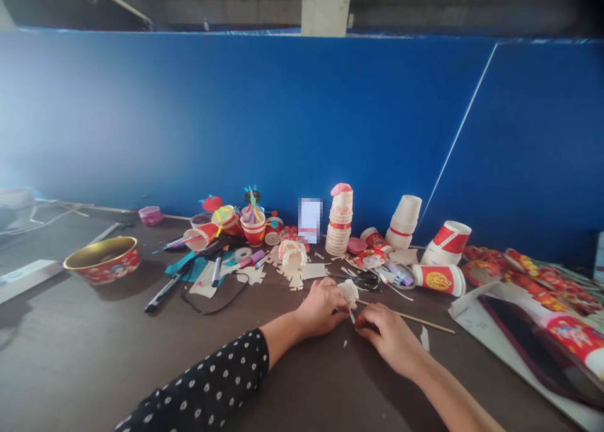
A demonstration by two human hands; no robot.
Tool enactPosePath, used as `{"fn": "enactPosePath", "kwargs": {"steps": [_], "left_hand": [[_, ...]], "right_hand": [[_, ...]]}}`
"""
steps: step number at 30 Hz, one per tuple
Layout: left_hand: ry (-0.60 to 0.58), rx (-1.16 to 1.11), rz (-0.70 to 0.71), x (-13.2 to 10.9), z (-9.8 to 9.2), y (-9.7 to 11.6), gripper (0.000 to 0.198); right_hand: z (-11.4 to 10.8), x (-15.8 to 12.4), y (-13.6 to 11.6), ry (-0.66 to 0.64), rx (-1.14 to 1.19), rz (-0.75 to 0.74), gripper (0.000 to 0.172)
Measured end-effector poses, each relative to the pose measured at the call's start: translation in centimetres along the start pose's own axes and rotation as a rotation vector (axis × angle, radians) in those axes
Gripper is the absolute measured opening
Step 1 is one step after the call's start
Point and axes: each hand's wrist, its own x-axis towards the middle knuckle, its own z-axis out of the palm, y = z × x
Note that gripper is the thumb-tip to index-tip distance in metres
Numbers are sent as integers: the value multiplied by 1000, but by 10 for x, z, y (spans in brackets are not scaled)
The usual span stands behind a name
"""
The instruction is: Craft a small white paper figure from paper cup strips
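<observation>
At the middle front of the table, my left hand (pixel 321 307) is closed, its fingertips on a white piece of cut paper (pixel 348 291). Facing it from the right, my right hand (pixel 389 332) has bent fingers drawn together by a narrow white paper strip (pixel 352 317); what they pinch, if anything, is too small to make out. A thin wooden stick (pixel 427 322) runs rightward from the paper, behind my right hand. Just beyond my left hand lies a paper cup cut into a fringe (pixel 291 260).
A stack of paper cups (pixel 338 227) stands by the blue partition (pixel 283 124). Red-and-white cups (pixel 438 280) lie to the right, near a phone (pixel 533 344). On the left are a gold-lined bowl (pixel 104 262), a marker (pixel 163 293) and decorated cups (pixel 253 231).
</observation>
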Motion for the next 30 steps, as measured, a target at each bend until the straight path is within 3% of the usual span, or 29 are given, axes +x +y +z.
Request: {"fn": "enactPosePath", "kwargs": {"steps": [11,23,30], "left_hand": [[-11,-22,-11,-1,2,-1,6],[-16,-40,-17,-1,-1,0,5],[-16,-46,-17,-1,0,0,6]], "right_hand": [[-4,-3,-4,-36,18,53,14],[-11,-6,-7,-116,-13,9,15],[-4,-6,-4,-96,-42,12,16]]}}
